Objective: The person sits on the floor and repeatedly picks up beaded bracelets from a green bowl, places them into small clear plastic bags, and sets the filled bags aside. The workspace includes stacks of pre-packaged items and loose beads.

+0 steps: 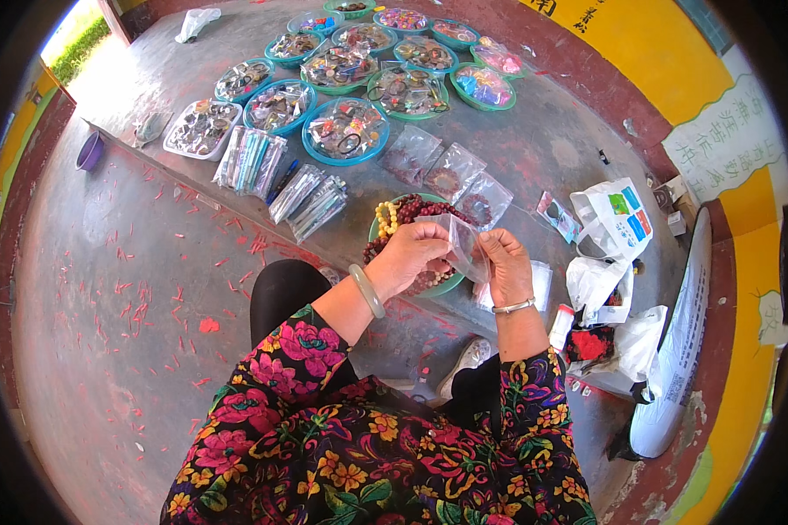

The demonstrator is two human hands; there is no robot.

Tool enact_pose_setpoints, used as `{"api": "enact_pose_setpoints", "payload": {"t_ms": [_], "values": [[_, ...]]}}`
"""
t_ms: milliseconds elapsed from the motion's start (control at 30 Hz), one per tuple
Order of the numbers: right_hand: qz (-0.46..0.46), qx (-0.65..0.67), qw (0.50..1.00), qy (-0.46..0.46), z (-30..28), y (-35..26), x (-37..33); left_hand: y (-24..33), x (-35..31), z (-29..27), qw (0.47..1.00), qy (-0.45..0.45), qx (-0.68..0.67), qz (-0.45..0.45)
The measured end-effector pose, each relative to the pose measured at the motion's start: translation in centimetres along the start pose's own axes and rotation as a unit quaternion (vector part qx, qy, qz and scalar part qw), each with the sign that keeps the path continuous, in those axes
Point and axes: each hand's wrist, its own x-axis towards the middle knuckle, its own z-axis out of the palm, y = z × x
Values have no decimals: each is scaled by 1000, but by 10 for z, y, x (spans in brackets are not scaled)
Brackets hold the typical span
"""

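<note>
A small clear plastic bag (pixel 469 251) is stretched between my two hands. My left hand (pixel 414 256) pinches one side of it, and my right hand (pixel 506 264) grips the opposite edge. Below and behind the bag stands a green basin (pixel 374 229), partly hidden by my hands. Dark red beaded strands (pixel 422 208) and a yellow beaded strand (pixel 387 219) lie in it. Beside my right hand, a stack of clear bags (pixel 541 284) rests on the floor. Just beyond the basin lie several filled clear bags (pixel 454 171) with beaded strands inside.
Several basins of packaged small goods, such as a blue basin (pixel 346 131), fill the floor ahead. Bundles of wrapped pens (pixel 310 201) lie left of the green basin. On the right are white plastic bags (pixel 615 219) and a long silvery sheet (pixel 681 341) against the wall.
</note>
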Motion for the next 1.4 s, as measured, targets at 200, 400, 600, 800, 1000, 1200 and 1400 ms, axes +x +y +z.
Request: {"api": "enact_pose_setpoints", "payload": {"t_ms": [200, 400, 600, 800, 1000, 1200, 1400], "values": [[-229, -367, 901, 40, 10, 2, -4, 0, 0, 8, 997, 36, -71, 11], [-309, -436, 845, 22, 26, 5, -11, 7, 2, 6, 997, 70, 41, 6], [-282, -390, 874, 69, 17, 5, -1, 17, 1, -2, 876, 197, 426, 111], [-321, -420, 848, 50, 26, 6, 3, 25, -1, -4, 675, 170, 588, 412], [-272, -322, 906, 39, 23, 11, 15, 41, -9, -25, 736, 132, 559, 359], [-167, -610, 772, -62, -11, 61, 38, 66, -14, -52, 708, 322, 559, 286], [-137, -696, 675, -202, 15, 124, 9, 76, -23, -62, 688, 356, 592, 222]]}}
